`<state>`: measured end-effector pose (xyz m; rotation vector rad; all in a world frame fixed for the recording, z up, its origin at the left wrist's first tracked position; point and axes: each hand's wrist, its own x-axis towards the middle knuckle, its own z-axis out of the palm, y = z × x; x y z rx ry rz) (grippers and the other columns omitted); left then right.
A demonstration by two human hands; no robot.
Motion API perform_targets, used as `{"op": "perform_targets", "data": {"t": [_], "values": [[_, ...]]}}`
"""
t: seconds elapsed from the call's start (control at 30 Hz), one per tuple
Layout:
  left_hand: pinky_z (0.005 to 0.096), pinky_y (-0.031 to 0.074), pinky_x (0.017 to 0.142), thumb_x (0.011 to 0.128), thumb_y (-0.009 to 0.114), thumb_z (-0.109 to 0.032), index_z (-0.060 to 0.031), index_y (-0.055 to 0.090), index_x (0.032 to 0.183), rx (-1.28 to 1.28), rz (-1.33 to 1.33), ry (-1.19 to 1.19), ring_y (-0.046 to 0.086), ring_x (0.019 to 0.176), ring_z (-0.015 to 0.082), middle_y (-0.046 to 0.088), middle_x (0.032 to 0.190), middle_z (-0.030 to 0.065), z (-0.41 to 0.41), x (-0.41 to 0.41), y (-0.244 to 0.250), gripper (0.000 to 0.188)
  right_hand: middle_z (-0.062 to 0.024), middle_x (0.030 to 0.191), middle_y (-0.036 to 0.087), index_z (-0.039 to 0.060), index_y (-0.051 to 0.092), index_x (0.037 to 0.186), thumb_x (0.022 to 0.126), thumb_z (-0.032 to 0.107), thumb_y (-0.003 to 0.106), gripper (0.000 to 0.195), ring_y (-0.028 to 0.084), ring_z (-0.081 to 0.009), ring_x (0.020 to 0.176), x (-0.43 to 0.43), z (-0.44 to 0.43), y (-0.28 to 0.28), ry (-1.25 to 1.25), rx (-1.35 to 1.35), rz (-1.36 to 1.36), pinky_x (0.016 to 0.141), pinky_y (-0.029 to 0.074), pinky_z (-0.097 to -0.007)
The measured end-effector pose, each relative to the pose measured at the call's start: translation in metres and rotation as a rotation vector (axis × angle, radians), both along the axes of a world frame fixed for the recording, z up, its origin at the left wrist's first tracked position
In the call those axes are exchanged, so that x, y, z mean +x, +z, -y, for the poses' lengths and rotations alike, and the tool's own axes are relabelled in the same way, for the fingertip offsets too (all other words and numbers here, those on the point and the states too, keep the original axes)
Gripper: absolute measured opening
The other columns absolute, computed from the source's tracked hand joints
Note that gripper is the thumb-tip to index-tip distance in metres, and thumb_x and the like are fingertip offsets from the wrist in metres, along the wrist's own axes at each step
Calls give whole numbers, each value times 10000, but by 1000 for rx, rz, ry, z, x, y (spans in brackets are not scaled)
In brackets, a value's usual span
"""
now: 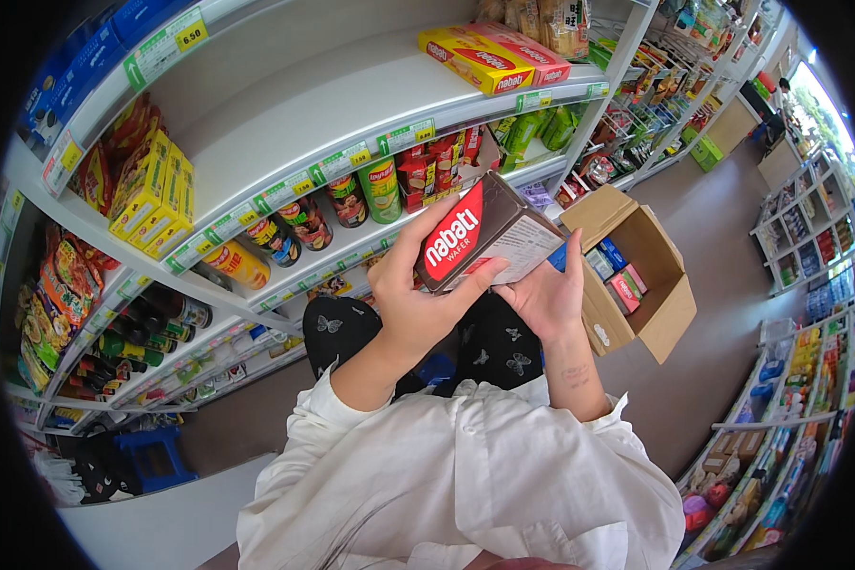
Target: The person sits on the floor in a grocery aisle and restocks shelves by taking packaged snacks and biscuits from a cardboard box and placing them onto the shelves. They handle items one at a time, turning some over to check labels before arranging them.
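Note:
A dark brown Nabati wafer box [502, 217] with a red logo panel is held up in front of my knees, tilted. My left hand [417, 299] grips its left end, thumb across the near face and fingers round the far side. Under the right end, my right hand [548, 299] supports the box with its palm turned up and its thumb apart; its other fingers are mostly hidden beneath. A bit of something blue [558, 257] shows between the box and my right thumb; I cannot tell what it is.
An opened cardboard carton [659, 299] at right holds several small packages [623, 285]. Ahead, a white shelf [292, 107] carries yellow and pink Nabati boxes [481, 60] and yellow boxes [157, 196]. Snack canisters [379, 189] stand below. A blue stool [157, 456] is at lower left.

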<state>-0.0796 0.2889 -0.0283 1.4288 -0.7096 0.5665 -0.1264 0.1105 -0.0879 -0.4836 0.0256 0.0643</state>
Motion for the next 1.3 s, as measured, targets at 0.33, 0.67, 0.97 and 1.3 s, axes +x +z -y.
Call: {"op": "perform_targets", "data": {"t": [0.33,0.67,0.97,1.3], "values": [[275,499,861,871,740,-208,60,569,1248,-122,-98,-32,631,952,124,684,1080,127,-10,12,-7,493,-219,1241,606,34,389,1442,915,695,310,850,676,-309,720,-3,25,-7,141,-155,-145,794,577,-554],[337,541,773,1000,481,-313,-8,571,1280,358,-224,179,710,891,244,703,1053,167,-97,39,-185,424,-184,1215,627,75,487,1364,817,550,505,725,680,-325,762,-7,39,-31,-306,-266,-214,783,585,-507],[518,259,1124,929,590,-305,-47,659,1102,839,-342,534,440,1288,363,548,1306,161,-176,7,-280,318,-76,1111,632,42,551,1253,850,168,735,461,612,-130,974,106,128,68,-1048,-934,139,871,482,-260],[513,259,1116,907,599,-292,-67,678,1046,826,-340,549,441,1287,345,568,1282,145,-170,21,-293,276,-188,1183,524,54,517,1317,712,320,812,723,577,-358,1079,255,141,72,-1147,-1763,324,951,447,-403]]}}
